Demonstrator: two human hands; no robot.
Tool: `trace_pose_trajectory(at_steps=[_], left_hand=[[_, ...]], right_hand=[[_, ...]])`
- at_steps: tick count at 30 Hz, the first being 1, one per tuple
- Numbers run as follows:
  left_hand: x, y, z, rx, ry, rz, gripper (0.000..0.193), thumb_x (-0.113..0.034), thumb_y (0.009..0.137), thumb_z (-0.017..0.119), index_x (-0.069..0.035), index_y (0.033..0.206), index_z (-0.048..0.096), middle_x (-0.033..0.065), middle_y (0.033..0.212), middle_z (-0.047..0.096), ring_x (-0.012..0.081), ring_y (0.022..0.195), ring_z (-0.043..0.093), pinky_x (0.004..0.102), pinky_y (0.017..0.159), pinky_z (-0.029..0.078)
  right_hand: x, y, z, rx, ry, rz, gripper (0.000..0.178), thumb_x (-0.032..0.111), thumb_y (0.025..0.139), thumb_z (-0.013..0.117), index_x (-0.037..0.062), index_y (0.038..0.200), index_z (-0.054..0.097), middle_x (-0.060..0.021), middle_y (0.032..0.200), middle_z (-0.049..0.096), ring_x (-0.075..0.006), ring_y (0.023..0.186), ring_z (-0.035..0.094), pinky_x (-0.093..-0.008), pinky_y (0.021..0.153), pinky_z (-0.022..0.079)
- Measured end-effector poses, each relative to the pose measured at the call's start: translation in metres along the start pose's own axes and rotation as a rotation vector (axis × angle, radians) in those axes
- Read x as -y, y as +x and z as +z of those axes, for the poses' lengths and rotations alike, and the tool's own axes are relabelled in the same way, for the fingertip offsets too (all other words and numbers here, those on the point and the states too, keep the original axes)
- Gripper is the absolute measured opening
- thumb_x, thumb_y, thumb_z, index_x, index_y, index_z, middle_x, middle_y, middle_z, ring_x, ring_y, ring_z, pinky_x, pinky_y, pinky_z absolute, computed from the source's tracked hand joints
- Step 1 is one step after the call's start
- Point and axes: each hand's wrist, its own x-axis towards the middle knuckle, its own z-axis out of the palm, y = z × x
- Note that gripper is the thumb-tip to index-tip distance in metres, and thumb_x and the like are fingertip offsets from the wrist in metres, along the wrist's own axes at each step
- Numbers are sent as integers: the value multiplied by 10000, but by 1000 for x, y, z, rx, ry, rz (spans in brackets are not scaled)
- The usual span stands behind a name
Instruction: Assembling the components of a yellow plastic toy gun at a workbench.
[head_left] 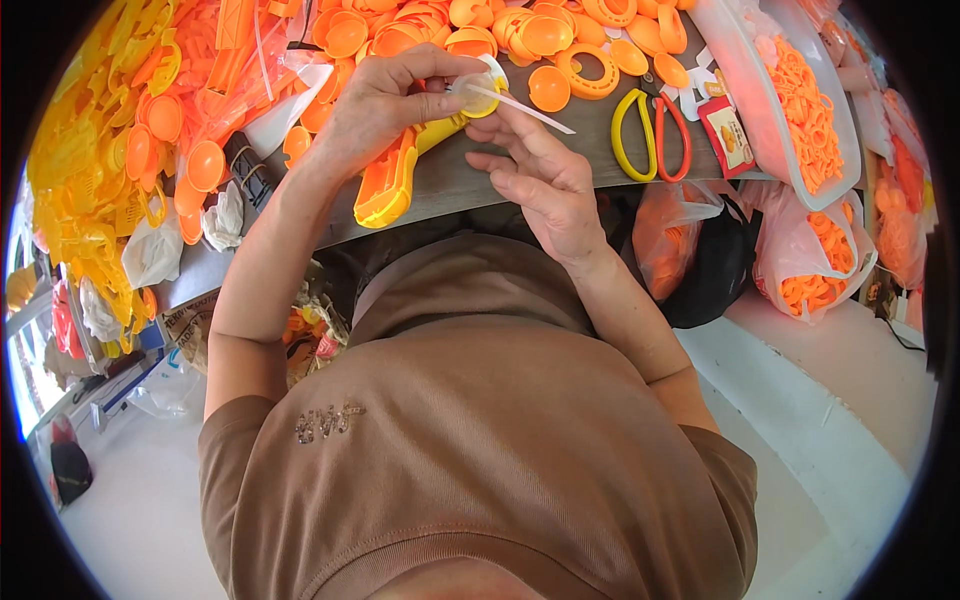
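Both my hands are close together over the near edge of the table. My left hand [385, 105] pinches a small translucent disc [477, 93] between thumb and fingers, against the round yellow end of a yellow and orange plastic piece [388, 182]. The long body of that piece slants down under my left hand. A thin white strip [538, 113] juts out to the right from the disc. My right hand [548, 190] has its fingers apart; the fingertips lie beside the round end, just under the strip. Whether they touch it is hard to make out.
Orange cups and rings [547, 88] heap along the far side, yellow parts [90, 170] at left. Yellow-and-red-handled scissors [652, 135] and a red packet [726, 137] lie right. Beyond stands a clear bin [842, 150] of orange pieces; a filled bag [775, 255] sits below.
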Motion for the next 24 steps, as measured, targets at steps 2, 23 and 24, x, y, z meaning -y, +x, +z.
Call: trace_pose_trajectory(at_steps=[2, 23, 24], left_hand=[[0, 0, 2, 2, -6, 1, 281, -48, 831, 635, -38, 1112, 642, -35, 836, 563, 44, 763, 475, 189, 705, 427], [-13, -38, 30, -120, 838, 726, 344, 22, 694, 636, -48, 1030, 641, 76, 1014, 613, 265, 852, 572, 347, 738, 481], [-17, -45, 24, -173, 843, 754, 344, 24, 692, 639, -42, 1030, 643, 82, 1039, 613, 266, 860, 572, 347, 747, 480]], right_hand=[[0, 0, -1, 5, -11, 3, 582, -38, 824, 491, -27, 1383, 331, -124, 1291, 467, -231, 1219, 443, -406, 999, 395], [52, -4, -17, -313, -1006, 83, 489, 183, 801, 681, 34, 1221, 480, -87, 988, 603, -119, 719, 550, -236, 594, 464], [52, -3, -18, -360, -1243, -56, 517, 175, 776, 705, 43, 1223, 481, -84, 971, 603, -104, 677, 516, -230, 575, 441]])
